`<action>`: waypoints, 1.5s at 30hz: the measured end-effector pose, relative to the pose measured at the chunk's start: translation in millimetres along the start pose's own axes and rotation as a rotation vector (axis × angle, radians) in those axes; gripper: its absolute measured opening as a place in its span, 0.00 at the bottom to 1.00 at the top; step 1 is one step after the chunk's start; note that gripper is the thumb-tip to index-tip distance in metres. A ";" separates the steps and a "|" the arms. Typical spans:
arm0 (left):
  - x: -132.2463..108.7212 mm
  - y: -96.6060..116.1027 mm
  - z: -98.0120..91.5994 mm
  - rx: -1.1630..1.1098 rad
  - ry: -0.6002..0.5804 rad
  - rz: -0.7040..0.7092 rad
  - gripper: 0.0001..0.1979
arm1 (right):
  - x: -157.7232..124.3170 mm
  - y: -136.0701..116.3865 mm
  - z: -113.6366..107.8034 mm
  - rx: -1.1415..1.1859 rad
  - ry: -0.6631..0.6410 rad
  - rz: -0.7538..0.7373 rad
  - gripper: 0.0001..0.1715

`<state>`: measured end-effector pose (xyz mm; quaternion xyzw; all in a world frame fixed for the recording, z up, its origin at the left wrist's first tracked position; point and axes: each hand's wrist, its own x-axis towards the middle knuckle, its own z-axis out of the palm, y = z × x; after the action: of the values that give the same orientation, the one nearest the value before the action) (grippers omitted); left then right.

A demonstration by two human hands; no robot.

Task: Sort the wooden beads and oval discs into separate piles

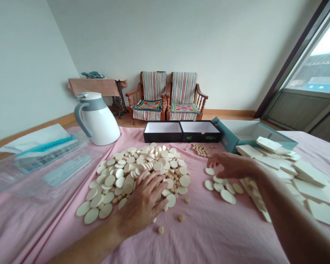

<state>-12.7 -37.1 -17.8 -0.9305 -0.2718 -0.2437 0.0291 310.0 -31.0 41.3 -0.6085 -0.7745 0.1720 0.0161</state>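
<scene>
My left hand (145,201) lies palm down with spread fingers on the right front of a large heap of round pale wooden discs (119,181). Small wooden cubes (173,176) show among the discs just past its fingertips. Over a small group of loose discs (218,187) hangs my right hand (228,165), its fingers bent downward. It is somewhat blurred and its fingertips are partly hidden, so whether it holds anything cannot be made out. Beyond it is a little cluster of small wooden pieces (200,149). Several single cubes (180,218) lie in front of the heap.
Square wooden tiles (308,176) are piled at the right, beside an open teal box (231,141). Two black boxes with white insides (162,137) stand at the back. A white jug (103,123) and clear plastic packaging (63,165) are at the left, on the pink cloth (209,234).
</scene>
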 end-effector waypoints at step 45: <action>-0.8 -2.2 2.7 -0.002 -0.044 -0.017 0.16 | 38.8 -50.3 55.1 0.059 0.371 -0.224 0.16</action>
<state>-13.3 -35.1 -20.7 -0.9333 -0.2800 -0.2238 0.0199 240.0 -17.9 -3.2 -0.5389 -0.8159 0.0769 0.1950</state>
